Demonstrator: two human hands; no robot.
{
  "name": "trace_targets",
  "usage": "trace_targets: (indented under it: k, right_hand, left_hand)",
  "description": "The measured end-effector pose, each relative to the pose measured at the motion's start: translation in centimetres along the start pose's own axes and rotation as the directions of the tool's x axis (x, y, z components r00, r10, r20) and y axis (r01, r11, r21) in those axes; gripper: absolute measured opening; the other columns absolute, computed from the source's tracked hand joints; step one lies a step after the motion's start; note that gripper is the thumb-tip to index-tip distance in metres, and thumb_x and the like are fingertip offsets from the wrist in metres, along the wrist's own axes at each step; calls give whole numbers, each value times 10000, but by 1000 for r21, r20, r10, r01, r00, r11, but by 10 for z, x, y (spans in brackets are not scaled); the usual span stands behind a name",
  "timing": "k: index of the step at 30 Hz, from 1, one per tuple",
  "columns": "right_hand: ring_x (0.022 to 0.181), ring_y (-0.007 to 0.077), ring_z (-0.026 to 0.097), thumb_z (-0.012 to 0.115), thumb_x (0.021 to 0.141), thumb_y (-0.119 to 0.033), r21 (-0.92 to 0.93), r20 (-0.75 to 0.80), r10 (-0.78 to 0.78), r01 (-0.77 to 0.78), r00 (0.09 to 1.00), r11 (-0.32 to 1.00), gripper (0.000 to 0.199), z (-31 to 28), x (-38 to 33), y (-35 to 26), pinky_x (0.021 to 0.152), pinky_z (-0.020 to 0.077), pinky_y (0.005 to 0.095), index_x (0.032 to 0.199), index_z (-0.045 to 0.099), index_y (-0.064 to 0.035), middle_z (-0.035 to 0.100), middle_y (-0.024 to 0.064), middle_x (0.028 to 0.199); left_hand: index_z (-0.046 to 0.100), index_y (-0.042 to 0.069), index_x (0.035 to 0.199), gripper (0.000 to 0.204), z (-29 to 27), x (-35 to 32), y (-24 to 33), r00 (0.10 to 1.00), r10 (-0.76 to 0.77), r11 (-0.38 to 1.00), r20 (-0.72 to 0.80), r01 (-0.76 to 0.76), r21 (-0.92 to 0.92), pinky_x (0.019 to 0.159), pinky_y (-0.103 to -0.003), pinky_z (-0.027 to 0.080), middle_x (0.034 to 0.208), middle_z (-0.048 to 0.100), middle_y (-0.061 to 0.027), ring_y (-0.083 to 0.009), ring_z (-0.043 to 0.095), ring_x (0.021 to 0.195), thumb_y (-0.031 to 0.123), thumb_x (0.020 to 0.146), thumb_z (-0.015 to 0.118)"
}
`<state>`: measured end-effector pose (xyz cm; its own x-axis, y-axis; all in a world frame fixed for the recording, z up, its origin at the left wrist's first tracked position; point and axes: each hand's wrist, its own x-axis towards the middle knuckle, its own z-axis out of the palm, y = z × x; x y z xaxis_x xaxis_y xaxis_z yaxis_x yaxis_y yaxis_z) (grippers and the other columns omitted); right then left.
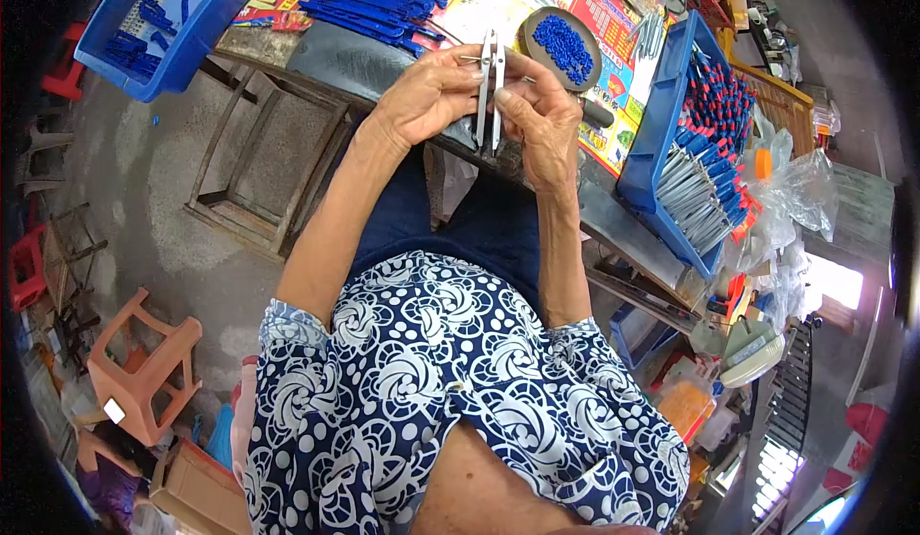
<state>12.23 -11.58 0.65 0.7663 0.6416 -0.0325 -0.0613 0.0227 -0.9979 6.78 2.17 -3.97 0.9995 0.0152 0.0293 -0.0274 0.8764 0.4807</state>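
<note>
Above the table's near edge, both my hands hold a slim silver metal tool (484, 94) with two long parallel arms standing nearly upright; its exact kind I cannot make out. My left hand (431, 94) pinches the left arm, fingers closed around it. A thin metal pin (469, 58) sticks out by those fingertips. My right hand (541, 104) grips the right arm between thumb and fingers. Just beyond my right hand lies a round dark dish (529, 27) full of small blue plastic pieces (561, 48). Long blue plastic parts (369, 3) are heaped beyond my left hand.
A blue bin (661, 104) at right holds metal rods with blue and red ends. Another blue bin (177, 70), far left, holds blue parts. Printed paper (609, 17) covers the tabletop. A wooden frame (235, 219) and a pinkish plastic stool (144, 372) stand on the floor.
</note>
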Motion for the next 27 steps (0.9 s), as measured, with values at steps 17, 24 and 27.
trace_targets:
  k: [17, 24, 27]
  right_hand:
    - [532, 6, 403, 564, 789, -64, -195, 5, -87, 86, 996, 977, 348, 0, -1, 3, 462, 307, 154, 1128, 528, 9, 518, -48, 659]
    - [541, 16, 427, 552, 795, -59, -306, -4, -96, 90, 995, 948, 352, 1, -3, 1, 480, 342, 159, 1137, 520, 15, 522, -42, 659]
    - [542, 16, 430, 551, 796, -58, -298, -6, -93, 87, 996, 951, 351, 1, -3, 2, 479, 343, 161, 1137, 519, 17, 525, -36, 656]
  left_hand:
    - [400, -57, 1186, 376, -6, 4, -4, 1000, -12, 1000, -12, 11, -12, 922, -365, 415, 1127, 506, -177, -251, 514, 1051, 36, 830, 483]
    - [411, -60, 1174, 347, -5, 3, -4, 1000, -12, 1000, -24, 12, -10, 921, -365, 418, 1116, 509, -181, -259, 515, 1049, 27, 842, 461]
    - [415, -59, 1171, 342, -6, 4, -4, 1000, -11, 1000, -9, 11, -11, 918, -364, 422, 1113, 510, -182, -258, 519, 1044, 23, 842, 457]
